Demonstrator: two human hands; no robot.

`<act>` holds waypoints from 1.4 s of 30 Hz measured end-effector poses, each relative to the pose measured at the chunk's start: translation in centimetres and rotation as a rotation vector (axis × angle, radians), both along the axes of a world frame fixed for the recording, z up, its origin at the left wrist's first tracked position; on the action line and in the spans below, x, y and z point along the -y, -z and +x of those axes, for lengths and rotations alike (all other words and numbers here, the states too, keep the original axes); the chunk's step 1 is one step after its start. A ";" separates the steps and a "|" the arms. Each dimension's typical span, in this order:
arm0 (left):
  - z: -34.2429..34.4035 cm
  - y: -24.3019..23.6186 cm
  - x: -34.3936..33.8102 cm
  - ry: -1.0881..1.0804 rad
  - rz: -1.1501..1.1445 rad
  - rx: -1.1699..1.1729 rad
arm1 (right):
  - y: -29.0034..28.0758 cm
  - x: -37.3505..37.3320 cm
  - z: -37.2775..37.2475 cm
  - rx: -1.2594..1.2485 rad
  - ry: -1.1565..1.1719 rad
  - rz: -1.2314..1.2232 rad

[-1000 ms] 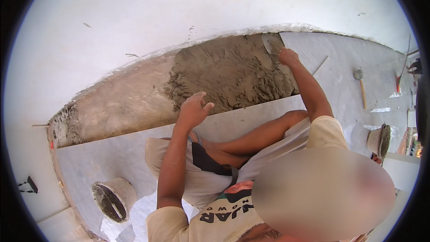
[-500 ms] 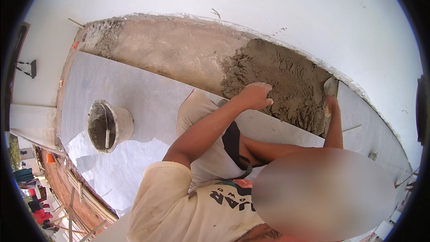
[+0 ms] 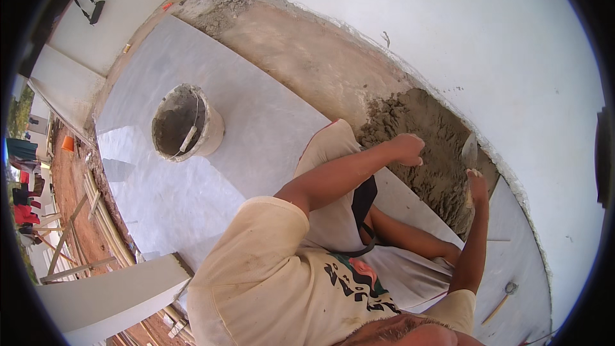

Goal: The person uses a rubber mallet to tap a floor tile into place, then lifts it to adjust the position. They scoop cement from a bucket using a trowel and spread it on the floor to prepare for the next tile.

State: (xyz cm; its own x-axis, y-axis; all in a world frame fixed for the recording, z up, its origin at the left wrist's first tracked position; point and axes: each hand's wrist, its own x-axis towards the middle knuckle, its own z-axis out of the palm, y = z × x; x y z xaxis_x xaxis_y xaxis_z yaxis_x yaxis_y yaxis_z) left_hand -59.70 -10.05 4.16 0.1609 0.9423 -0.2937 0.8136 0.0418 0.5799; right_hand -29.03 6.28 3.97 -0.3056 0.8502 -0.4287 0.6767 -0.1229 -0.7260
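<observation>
Wet grey mortar (image 3: 416,131), rough and ridged, lies in the strip between the floor tiles and the white wall. My right hand (image 3: 477,187) is closed round a trowel (image 3: 469,150), whose grey blade is over the mortar near the wall. My left hand (image 3: 408,148) hangs above the mortar, its fingers curled in and nothing seen in them. Farther left, a mortar-smeared bucket (image 3: 210,133) with a wire handle stands on the large grey tiles (image 3: 256,115). My bent legs are beside the mortar strip.
The white wall (image 3: 474,38) curves along the far and right side. On the right-hand tiles lies a long-handled tool (image 3: 500,301) with a round grey head. Bare rough floor (image 3: 301,45) runs left of the mortar. Wooden poles (image 3: 106,218) lie outside at the left.
The whole view has turned and shifted, so the bucket sits higher and farther right. The trowel is still in my right hand over the mortar; my left hand stays curled.
</observation>
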 end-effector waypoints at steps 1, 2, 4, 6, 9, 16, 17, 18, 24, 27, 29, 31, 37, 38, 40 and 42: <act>0.0 0.1 0.2 -0.014 0.024 0.015 | -1.1 1.2 -1.5 0.008 -0.048 0.024; 0.0 0.3 0.4 -0.032 0.050 0.030 | -2.6 2.7 -3.3 -0.011 -0.082 0.035; 0.1 -0.6 1.2 -0.069 -0.008 0.201 | -5.6 6.0 -6.4 -0.044 -0.136 0.061; 0.9 -3.2 2.0 -0.110 -0.182 0.519 | -7.3 8.1 -8.7 -0.062 -0.180 0.169; 2.0 -5.5 5.2 -0.466 -0.080 1.091 | -9.9 12.2 -13.0 -0.140 -0.290 0.349; -2.5 -9.7 13.1 -0.890 0.272 1.350 | -15.1 21.9 -20.4 -0.457 -0.564 0.438; -3.3 -11.4 15.2 -0.946 0.334 1.366 | -16.2 23.4 -21.0 -0.475 -0.583 0.377; -4.2 -12.3 17.1 -1.006 0.397 1.384 | -17.4 24.9 -21.4 -0.490 -0.604 0.313; -14.4 -11.0 28.6 -1.352 0.674 0.875 | -15.1 25.1 -19.6 -0.516 -0.556 0.208; -17.7 -12.4 36.0 -1.638 0.749 0.772 | -13.4 24.0 -16.3 -0.459 -0.471 0.128; -20.4 -12.3 40.5 -1.720 0.738 0.676 | -12.6 23.3 -14.2 -0.428 -0.413 0.113; -22.4 -12.6 44.2 -1.775 0.763 0.674 | -11.9 22.6 -12.2 -0.422 -0.362 0.106; -26.0 -13.1 52.2 -1.912 0.778 0.728 | -11.4 23.3 -8.9 -0.423 -0.295 0.081; -26.5 -13.2 53.3 -1.927 0.742 0.689 | -11.8 23.8 -8.6 -0.419 -0.291 0.095; -26.3 -14.0 54.4 -2.016 0.567 0.266 | -12.5 24.5 -7.9 -0.402 -0.269 0.123; -25.5 -13.6 54.1 -2.039 0.617 0.060 | -12.5 24.3 -6.4 -0.418 -0.239 0.153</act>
State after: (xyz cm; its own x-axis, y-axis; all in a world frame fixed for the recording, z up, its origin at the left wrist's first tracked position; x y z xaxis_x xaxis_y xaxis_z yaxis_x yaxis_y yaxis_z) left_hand -85.19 -64.11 17.77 -0.9578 -0.2874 0.0090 -0.1300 0.4609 0.8779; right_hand -35.44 -17.97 16.44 -0.6187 0.7787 -0.1043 0.3205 0.1289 -0.9385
